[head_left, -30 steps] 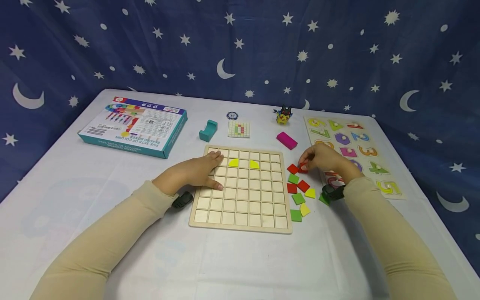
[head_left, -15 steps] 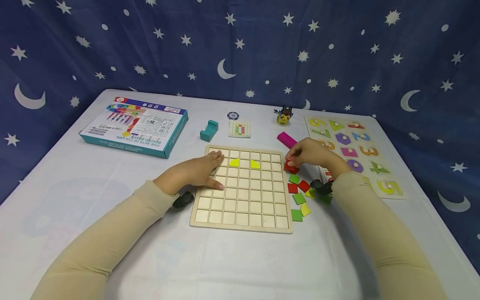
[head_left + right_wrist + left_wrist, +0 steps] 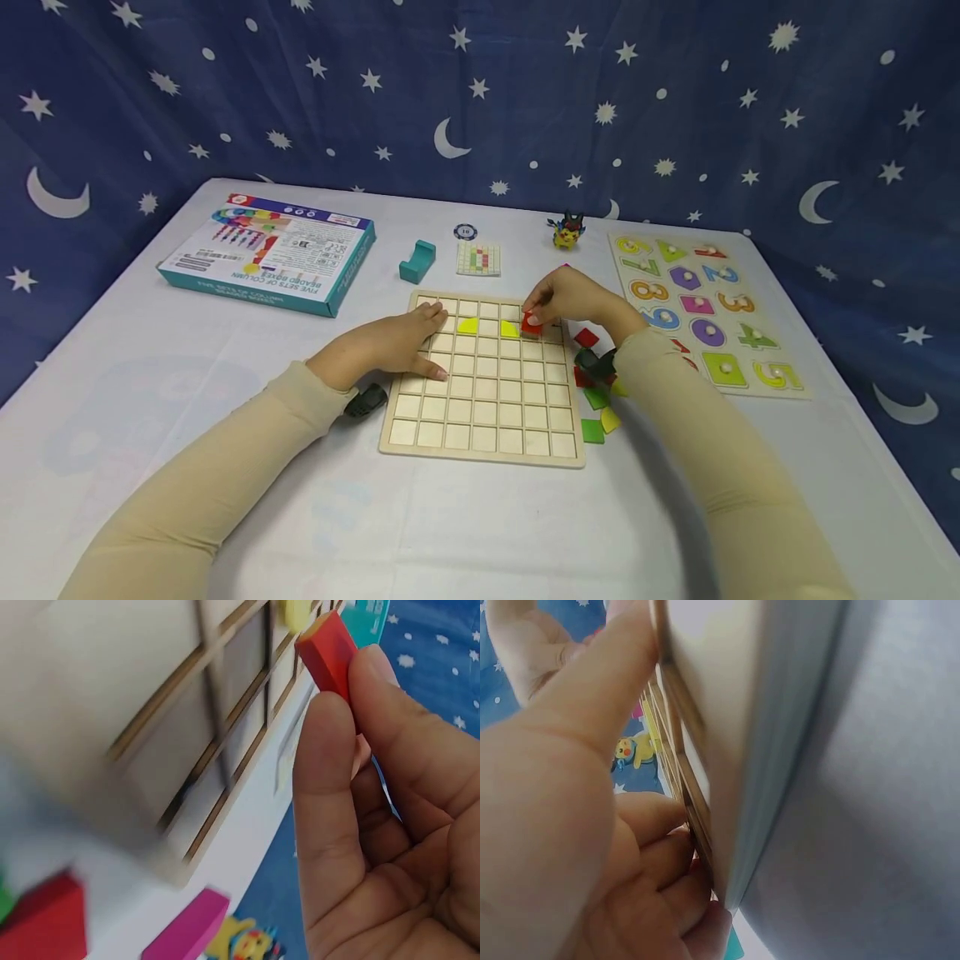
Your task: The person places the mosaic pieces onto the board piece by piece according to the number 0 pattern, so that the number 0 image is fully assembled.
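Your red tile (image 3: pixel 531 326) is over the grid board (image 3: pixel 482 456), beside the yellow tile (image 3: pixel 509 330); contact unclear. Likely light, stiff, smooth, hardly fragile; grip opposite edges. Squarish, tilted, no clear long axis. Your right hand (image 3: pixel 567 302) pinches it; your left hand (image 3: pixel 401 342), fingers spread, rests on the board's left side.

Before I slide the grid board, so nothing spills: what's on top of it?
Two yellow pieces and the left hand; the right hand holds a red piece over the board. Anything under both hands is hidden.
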{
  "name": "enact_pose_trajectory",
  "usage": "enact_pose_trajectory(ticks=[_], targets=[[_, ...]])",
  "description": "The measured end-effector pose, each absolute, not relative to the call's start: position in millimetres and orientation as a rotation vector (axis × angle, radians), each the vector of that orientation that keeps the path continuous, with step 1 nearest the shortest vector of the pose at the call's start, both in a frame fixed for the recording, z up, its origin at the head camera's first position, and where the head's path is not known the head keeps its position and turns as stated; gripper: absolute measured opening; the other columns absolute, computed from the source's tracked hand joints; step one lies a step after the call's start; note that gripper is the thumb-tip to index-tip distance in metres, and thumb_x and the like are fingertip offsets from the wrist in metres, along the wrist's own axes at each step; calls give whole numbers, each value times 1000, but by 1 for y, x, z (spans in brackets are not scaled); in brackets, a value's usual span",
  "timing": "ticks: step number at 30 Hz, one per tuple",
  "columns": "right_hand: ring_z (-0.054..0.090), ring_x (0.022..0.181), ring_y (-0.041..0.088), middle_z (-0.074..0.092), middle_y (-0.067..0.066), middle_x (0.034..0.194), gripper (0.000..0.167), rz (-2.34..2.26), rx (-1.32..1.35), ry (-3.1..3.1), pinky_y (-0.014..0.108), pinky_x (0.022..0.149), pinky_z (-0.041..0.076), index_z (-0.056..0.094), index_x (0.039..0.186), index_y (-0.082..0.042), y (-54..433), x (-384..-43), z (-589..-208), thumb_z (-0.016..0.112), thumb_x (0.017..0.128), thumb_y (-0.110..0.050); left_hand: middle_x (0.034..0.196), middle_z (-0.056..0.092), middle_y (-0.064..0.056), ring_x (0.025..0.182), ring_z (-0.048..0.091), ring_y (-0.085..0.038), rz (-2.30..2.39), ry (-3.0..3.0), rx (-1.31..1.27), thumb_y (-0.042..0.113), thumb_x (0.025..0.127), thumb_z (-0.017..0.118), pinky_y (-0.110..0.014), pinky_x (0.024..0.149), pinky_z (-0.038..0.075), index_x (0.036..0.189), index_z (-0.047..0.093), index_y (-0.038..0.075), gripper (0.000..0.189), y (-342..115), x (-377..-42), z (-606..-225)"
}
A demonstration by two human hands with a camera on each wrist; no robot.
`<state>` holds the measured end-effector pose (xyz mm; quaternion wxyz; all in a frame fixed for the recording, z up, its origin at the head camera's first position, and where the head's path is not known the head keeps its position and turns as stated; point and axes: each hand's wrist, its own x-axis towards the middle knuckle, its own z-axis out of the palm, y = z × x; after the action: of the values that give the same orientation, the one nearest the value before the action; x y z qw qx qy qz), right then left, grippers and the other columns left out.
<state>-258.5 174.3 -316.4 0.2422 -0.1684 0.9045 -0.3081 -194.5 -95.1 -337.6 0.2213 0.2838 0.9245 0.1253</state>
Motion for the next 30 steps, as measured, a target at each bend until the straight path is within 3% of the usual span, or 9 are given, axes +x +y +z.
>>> enact_pose_trajectory(ticks=[14,30], targets=[[55,65,11,68,4,81,13,-819,-564,2433,22,63,50,72,93,-2,127,-268,-327,70,80,-4,154,5,-16,142,6,-31,343,2551,766,51,80,63,-46,113,16,147,13,0,98,-94,-194,-339],[55,73,12,70,5,87,14,-711,-609,2467,23,68,48,73,95,-4,113,-267,-327,69,81,-8,154,6,-16,142,5,-31,342,2557,769,52,80,63,-46,114,16,147,14,0,98,-96,-196,-340]])
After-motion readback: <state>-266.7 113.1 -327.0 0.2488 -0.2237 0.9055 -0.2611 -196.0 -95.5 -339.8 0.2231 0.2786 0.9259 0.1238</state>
